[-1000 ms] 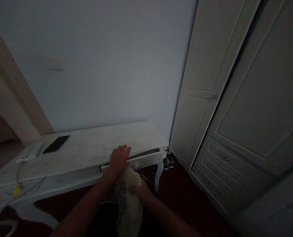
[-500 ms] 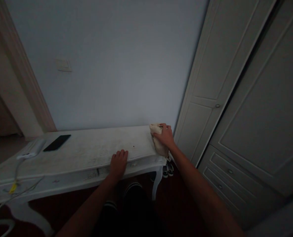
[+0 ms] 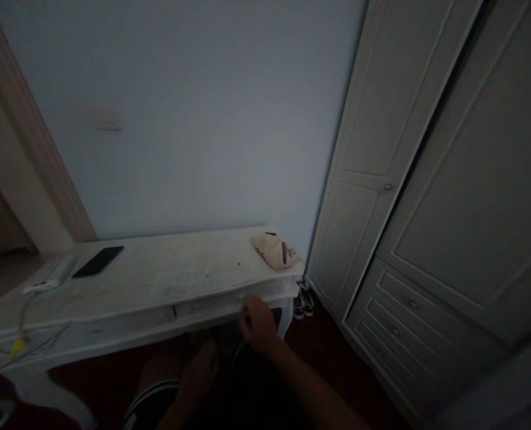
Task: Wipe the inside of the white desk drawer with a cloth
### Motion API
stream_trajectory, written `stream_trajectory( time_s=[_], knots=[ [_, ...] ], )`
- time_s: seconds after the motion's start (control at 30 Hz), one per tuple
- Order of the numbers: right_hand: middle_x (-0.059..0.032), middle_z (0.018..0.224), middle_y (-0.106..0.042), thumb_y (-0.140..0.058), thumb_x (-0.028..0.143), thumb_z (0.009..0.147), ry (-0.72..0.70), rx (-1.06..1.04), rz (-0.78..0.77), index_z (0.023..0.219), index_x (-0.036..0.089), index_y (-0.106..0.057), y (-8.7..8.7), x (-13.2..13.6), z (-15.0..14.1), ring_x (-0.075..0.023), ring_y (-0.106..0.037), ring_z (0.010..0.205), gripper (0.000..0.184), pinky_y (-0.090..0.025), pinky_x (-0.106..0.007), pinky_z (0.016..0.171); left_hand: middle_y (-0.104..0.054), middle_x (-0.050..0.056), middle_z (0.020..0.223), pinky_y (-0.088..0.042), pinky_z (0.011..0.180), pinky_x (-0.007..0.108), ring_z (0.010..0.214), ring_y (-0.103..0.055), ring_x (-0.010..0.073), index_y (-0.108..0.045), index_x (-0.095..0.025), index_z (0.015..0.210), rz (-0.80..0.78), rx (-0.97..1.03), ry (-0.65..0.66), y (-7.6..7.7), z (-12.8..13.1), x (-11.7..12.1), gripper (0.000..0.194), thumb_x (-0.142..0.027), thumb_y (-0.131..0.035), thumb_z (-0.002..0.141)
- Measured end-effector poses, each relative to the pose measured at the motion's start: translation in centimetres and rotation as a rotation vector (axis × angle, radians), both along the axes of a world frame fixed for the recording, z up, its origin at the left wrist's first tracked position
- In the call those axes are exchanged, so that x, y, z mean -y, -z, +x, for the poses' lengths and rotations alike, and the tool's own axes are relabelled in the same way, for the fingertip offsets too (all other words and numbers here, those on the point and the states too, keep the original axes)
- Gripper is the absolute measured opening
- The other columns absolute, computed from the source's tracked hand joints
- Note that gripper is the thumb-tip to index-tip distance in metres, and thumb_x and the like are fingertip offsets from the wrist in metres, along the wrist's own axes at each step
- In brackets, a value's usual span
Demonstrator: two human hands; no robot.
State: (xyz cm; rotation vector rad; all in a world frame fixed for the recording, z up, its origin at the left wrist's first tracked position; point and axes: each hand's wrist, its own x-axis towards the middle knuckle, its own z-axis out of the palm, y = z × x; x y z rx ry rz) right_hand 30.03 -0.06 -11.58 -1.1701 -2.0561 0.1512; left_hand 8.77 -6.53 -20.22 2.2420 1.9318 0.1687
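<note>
A beige cloth (image 3: 274, 251) with dark print lies crumpled on the right end of the white table (image 3: 157, 269), apart from both hands. My right hand (image 3: 260, 323) hovers in front of the table's front edge, close to a drawer knob (image 3: 241, 297). Its fingers look curled but are smeared, and whether anything is in them does not show. Lower and to the left, my left hand (image 3: 205, 363) is in deep shadow below the tabletop over my lap, its fingers too dark to make out.
At the table's left lie a dark phone (image 3: 98, 261) and a white power strip (image 3: 52, 275) with a cable (image 3: 23, 313) hanging over the front. A grey wardrobe (image 3: 355, 233) with drawers stands to the right. Sneakers (image 3: 303, 301) sit on the floor beside the table leg.
My right hand has let go of the cloth and moved down and left, off the tabletop. The cloth now lies flatter. My left hand has dropped from the table edge to below it.
</note>
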Motion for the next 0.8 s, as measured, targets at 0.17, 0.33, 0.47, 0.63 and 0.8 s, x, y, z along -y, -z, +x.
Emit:
stream_trajectory(
  time_s=[0.17,0.33,0.47,0.63,0.8],
  knots=[
    [-0.0083,0.096,-0.073,-0.052,0.011,0.086,0.153,0.250,-0.552,0.092,0.019,-0.065,8.5,3.5,-2.6,-0.0210,-0.067,0.088,0.016,-0.044,-0.028,0.074,-0.075,0.004,0.124,-0.049,0.099,0.030,0.116,-0.069,0.0195,-0.070,-0.029,0.115,-0.240,-0.012,-0.055,3.9,-1.8,2.3,0.043,-0.017,-0.033,0.096],
    [-0.0139,0.093,-0.077,-0.052,0.015,0.088,0.088,0.392,-0.570,0.083,0.018,-0.073,9.6,3.7,-3.3,-0.0290,-0.074,0.089,0.022,-0.050,-0.032,0.072,-0.075,0.008,0.119,-0.048,0.095,0.033,0.112,-0.069,0.0217,-0.071,-0.025,0.110,-0.307,-0.047,-0.031,4.0,-1.5,2.0,0.042,-0.018,-0.031,0.099],
    [-0.0183,0.091,-0.078,-0.053,0.019,0.089,-0.020,0.495,-0.532,0.085,0.016,-0.078,8.8,5.0,-4.4,-0.0344,-0.077,0.087,0.025,-0.057,-0.040,0.073,-0.076,0.012,0.118,-0.050,0.088,0.035,0.108,-0.071,0.0244,-0.072,-0.021,0.112,-0.370,-0.072,0.009,3.8,0.5,1.4,0.042,-0.016,-0.033,0.097],
    [-0.0194,0.092,-0.079,-0.056,0.022,0.088,-0.108,0.564,-0.489,0.089,0.016,-0.079,8.3,5.9,-5.9,-0.0358,-0.078,0.086,0.024,-0.060,-0.044,0.072,-0.075,0.012,0.124,-0.050,0.090,0.033,0.111,-0.071,0.0225,-0.071,-0.022,0.116,-0.405,-0.059,0.006,3.1,1.6,1.1,0.043,-0.015,-0.033,0.097],
    [-0.0194,0.093,-0.079,-0.056,0.020,0.089,-0.084,0.593,-0.482,0.090,0.017,-0.079,8.2,5.7,-4.6,-0.0348,-0.078,0.087,0.023,-0.060,-0.043,0.074,-0.074,0.008,0.124,-0.048,0.093,0.033,0.114,-0.069,0.0220,-0.070,-0.027,0.117,-0.376,-0.059,-0.015,2.2,0.7,2.1,0.042,-0.020,-0.032,0.098]
  ],
)
